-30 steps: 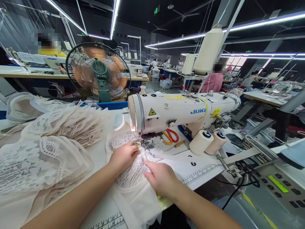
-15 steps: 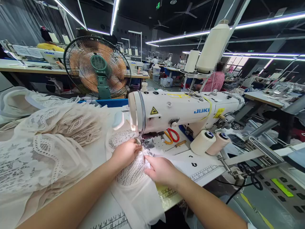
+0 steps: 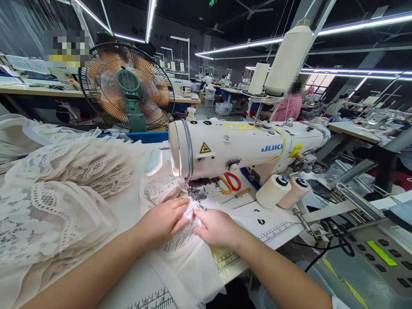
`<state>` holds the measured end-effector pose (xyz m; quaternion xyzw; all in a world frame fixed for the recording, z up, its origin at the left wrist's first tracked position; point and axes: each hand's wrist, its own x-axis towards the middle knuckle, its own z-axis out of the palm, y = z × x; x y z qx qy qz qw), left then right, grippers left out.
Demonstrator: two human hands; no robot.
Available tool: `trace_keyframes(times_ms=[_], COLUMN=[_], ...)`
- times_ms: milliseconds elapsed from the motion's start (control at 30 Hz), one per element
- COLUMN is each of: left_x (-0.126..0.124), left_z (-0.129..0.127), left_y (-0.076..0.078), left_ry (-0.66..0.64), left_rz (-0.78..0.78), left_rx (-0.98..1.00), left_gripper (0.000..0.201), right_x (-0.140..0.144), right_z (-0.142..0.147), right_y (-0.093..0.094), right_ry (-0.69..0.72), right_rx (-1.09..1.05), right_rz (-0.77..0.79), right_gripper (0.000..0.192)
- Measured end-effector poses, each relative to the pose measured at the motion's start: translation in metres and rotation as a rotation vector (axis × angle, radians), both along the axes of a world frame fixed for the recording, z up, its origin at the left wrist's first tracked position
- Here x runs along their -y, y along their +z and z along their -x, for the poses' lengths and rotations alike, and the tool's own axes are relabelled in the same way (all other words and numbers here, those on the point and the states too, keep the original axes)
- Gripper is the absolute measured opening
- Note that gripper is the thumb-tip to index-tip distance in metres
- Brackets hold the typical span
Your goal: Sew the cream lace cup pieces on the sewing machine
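Observation:
A white lace bra piece (image 3: 180, 242) lies under the needle end of a white sewing machine (image 3: 222, 146), its sheer lower part spreading toward the table's front edge. My left hand (image 3: 164, 221) rests on the lace just left of the needle, its fingers closed on the fabric's edge. Close by on the right, my right hand (image 3: 214, 227) pinches the same piece between thumb and forefinger. The presser foot is partly hidden behind the fabric and the fingers.
Stacked lace pieces (image 3: 61, 201) cover the table's left side. Orange-and-red-handled snips (image 3: 230, 182), an awl (image 3: 242, 193) and two thread cones (image 3: 273, 192) stand or lie right of the needle. A fan (image 3: 128, 90) is behind. A control panel (image 3: 381, 253) sits at lower right.
My left hand has shifted down and slightly left, from beside the needle to nearer my right hand. My right hand stays almost in place, still pinching the fabric. The view has shifted slightly.

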<state>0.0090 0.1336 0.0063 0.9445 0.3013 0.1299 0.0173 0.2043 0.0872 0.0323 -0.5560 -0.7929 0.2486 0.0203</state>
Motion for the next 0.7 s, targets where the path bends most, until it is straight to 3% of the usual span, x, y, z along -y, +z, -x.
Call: trace_keyframes(times_ms=[167, 333, 700], left_x=[0.003, 0.003, -0.008], left_z=[-0.001, -0.006, -0.007], left_y=[-0.003, 0.001, 0.002], left_ry=[0.039, 0.075, 0.11], left_rz=[-0.002, 0.037, 0.034], left_rx=[-0.064, -0.104, -0.167], left_gripper=[0.038, 0.042, 0.047], right_x=[0.001, -0.001, -0.008], right_z=[0.0, 0.001, 0.003], right_y=[-0.004, 0.002, 0.008], right_ry=[-0.008, -0.026, -0.045], right_rx=[-0.022, -0.015, 0.011], right_rz=[-0.029, 0.044, 0.087], right_gripper=[0.026, 0.026, 0.04])
